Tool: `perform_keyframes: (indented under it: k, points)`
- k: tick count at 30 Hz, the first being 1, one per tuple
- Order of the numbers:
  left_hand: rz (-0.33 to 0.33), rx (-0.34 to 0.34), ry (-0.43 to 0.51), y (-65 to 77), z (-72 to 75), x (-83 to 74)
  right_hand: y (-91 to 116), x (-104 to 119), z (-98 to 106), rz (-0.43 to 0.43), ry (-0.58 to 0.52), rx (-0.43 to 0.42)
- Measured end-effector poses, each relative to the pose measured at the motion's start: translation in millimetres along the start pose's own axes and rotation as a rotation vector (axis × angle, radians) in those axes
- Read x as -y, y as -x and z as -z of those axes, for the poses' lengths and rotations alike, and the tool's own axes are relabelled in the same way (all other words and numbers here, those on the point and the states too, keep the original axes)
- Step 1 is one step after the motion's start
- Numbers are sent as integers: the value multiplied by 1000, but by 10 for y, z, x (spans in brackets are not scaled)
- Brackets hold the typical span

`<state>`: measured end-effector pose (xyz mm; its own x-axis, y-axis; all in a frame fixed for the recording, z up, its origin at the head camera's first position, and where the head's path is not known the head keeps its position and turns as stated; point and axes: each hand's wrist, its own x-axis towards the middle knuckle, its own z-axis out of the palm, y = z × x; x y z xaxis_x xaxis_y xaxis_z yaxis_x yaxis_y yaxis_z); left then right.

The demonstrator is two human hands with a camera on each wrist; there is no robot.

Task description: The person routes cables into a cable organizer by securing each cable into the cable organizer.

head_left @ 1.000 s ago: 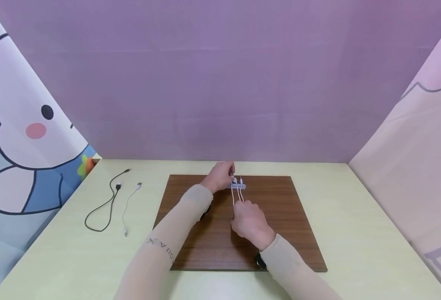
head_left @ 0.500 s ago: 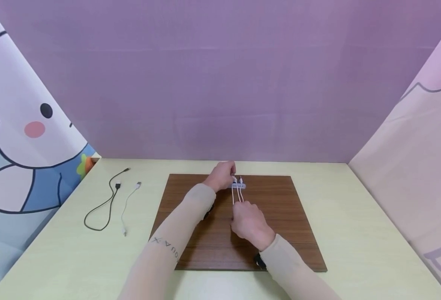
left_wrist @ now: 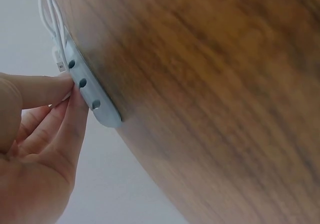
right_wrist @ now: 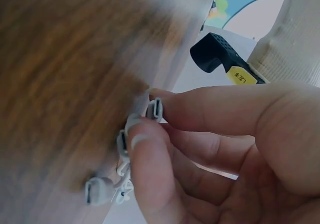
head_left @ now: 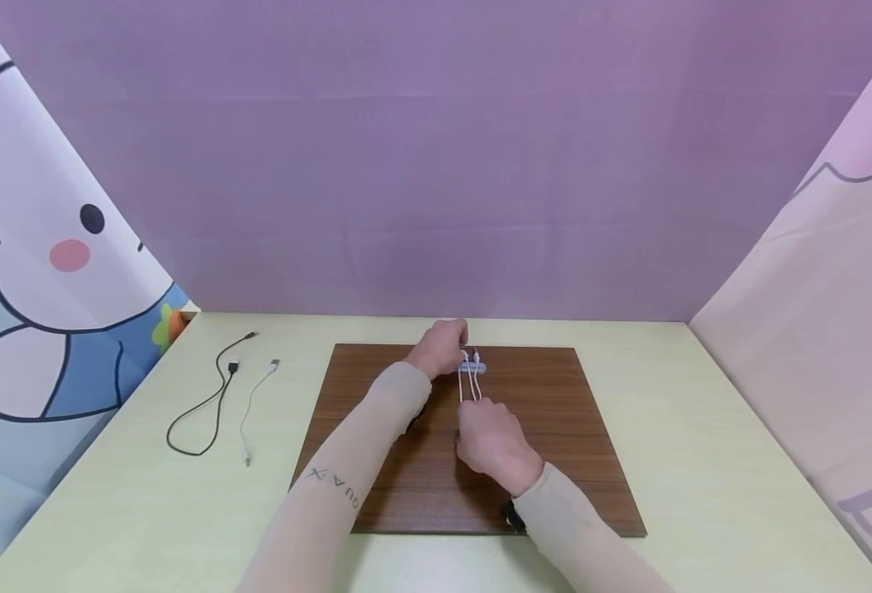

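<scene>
At the far edge of a brown wooden board, my left hand pinches a white charging cable against a pale blue cable organizer. Its fingertips hide the pinched end. White cables run through the organizer's upper part, and a USB plug shows just above my thumb. Three lower slots hold no cable. Nearer the board's middle, my right hand pinches a white cable close to its small flat plug. Two more plugs, including a white one, show beside its fingers.
Left of the board, a looped black USB cable and a short white USB cable lie on the pale table. A purple curtain stands behind. A black wrist device is on the left sleeve.
My left hand has shifted slightly to the right along the organizer, covering the plug seen at its fingertips earlier. My right hand stays almost still.
</scene>
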<state>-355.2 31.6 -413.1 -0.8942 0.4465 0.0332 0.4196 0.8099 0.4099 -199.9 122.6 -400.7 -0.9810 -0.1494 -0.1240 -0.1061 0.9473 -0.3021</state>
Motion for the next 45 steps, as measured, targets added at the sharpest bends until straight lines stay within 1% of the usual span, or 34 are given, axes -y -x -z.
perform_keyframes:
  k: [11,18,23,25,28,30,34,37,42,45]
  points:
    - [49,3,-2,32,12,-30,11,5,-12,27,4,-6]
    - [52,11,-10,53,20,-21,33,14,-7,33,-17,6]
    - [102,6,-15,52,50,30,36,12,-5,37,-50,13]
    - [110,16,-22,49,62,49,36,8,0,37,-57,16]
    - [86,42,-31,58,68,64,35,4,6,38,-62,25]
    - [64,40,-24,82,69,68,36,-2,7,41,-65,31]
    - [53,-3,19,152,77,97,39,-7,4,44,-77,48]
    - [45,-25,40,213,124,126,43,-15,4,48,-87,56]
    - [2,-41,-10,318,237,152,28,-41,15,40,-65,44]
    - [-25,-40,-44,385,286,156,17,-57,27,30,-41,25]
